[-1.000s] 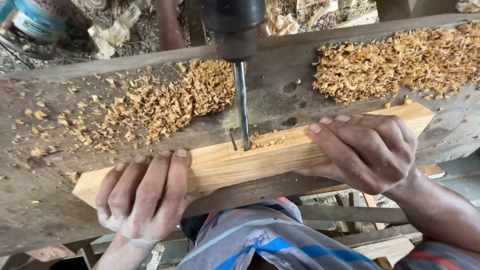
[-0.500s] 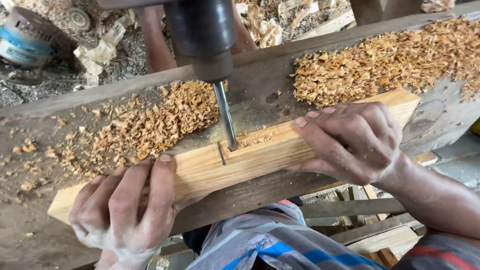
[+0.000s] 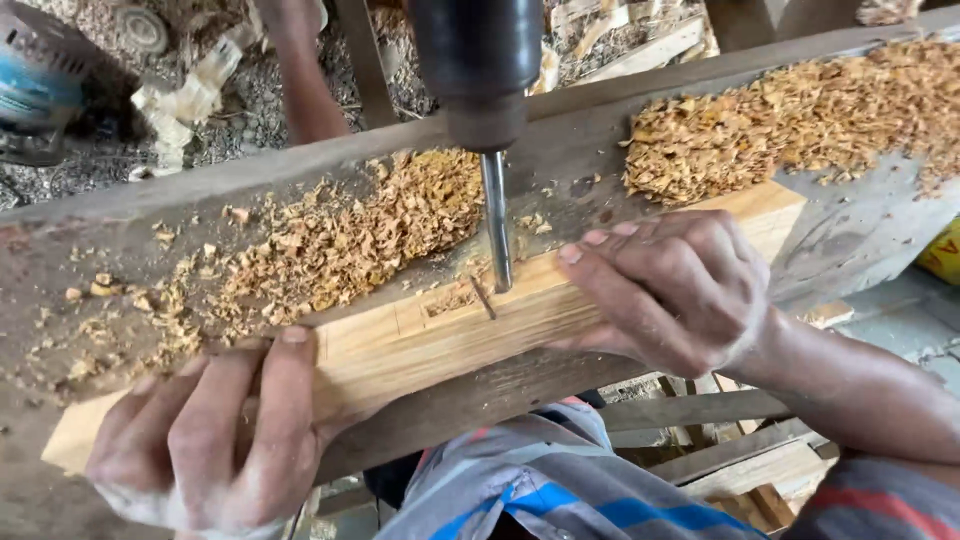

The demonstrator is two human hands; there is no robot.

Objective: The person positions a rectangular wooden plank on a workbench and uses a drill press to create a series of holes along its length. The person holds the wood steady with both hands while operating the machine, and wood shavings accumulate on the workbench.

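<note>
We clamp our left hand and right hand on the plank under the drill bit, beside shavings.

Blue-and-white labelled can, upper left

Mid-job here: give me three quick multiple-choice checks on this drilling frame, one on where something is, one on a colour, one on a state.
1. Where does the drill bit meet the wooden block?
A. between the two hands
B. left of the left hand
C. right of the right hand

2. What colour is the block?
A. dark grey
B. pale yellow
C. blue

3. How do the left hand and right hand stand?
A. both lifted off
B. one on the drill
C. both pressed on the block

Key: 1 A, the bit comes down mid-block between the hands. 2 B, fresh light wood. 3 C, fingers lie across the block.
</note>
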